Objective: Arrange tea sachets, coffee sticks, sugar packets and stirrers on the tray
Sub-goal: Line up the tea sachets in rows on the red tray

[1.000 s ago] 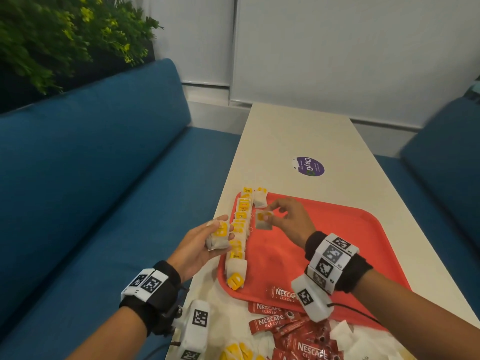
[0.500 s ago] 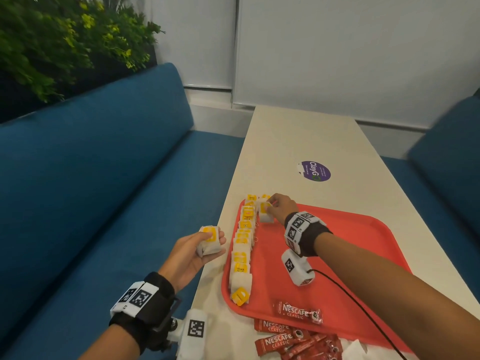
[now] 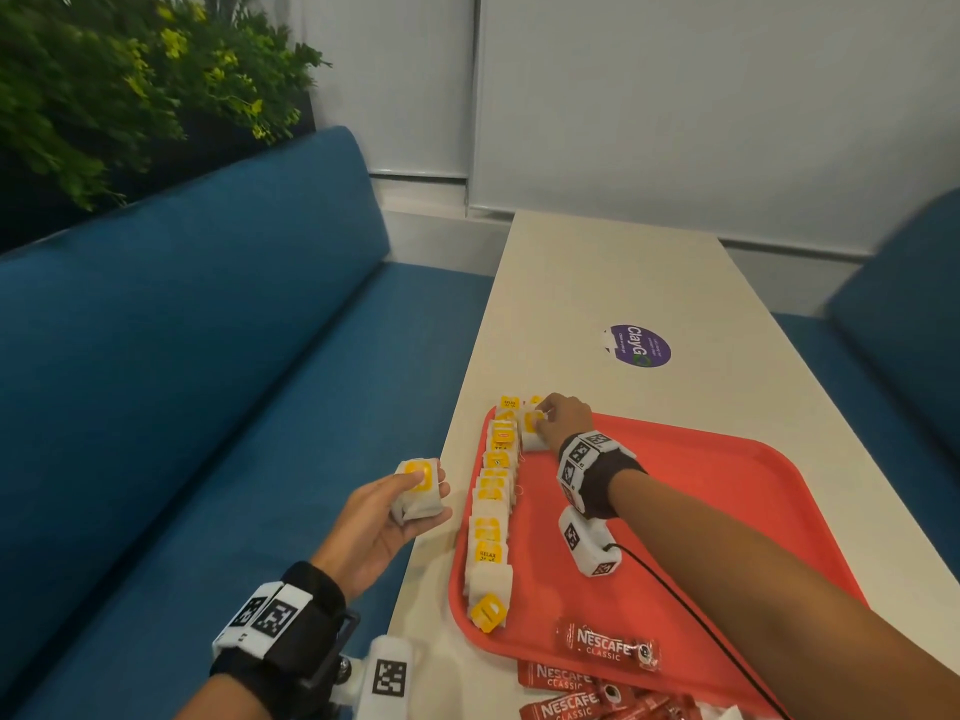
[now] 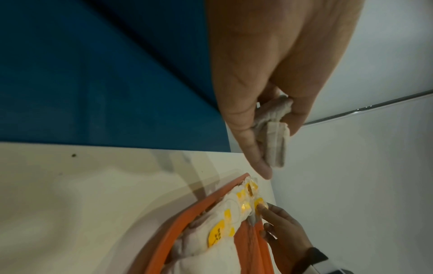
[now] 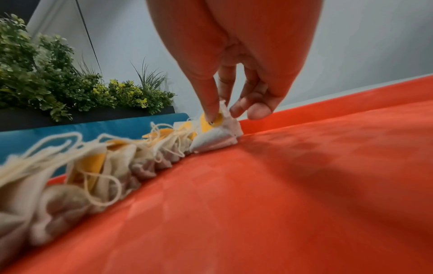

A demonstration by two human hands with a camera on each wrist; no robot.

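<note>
A tea bag [image 5: 216,137] is pinched by the right hand [image 3: 563,420] at the far end of the row [image 3: 491,504] on the tray [image 3: 691,511]. A few bags [image 3: 418,491] are held between thumb and fingers of the left hand [image 3: 376,522], beside the worktop [image 3: 613,272].

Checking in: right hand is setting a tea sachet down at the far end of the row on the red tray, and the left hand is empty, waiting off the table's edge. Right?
Not quite: the left hand is not empty. The head view shows its grip on a small stack of white, yellow-tagged tea sachets. The rest holds: the right hand pinches a white tea sachet at the far end of the row on the red plastic tray.
</note>
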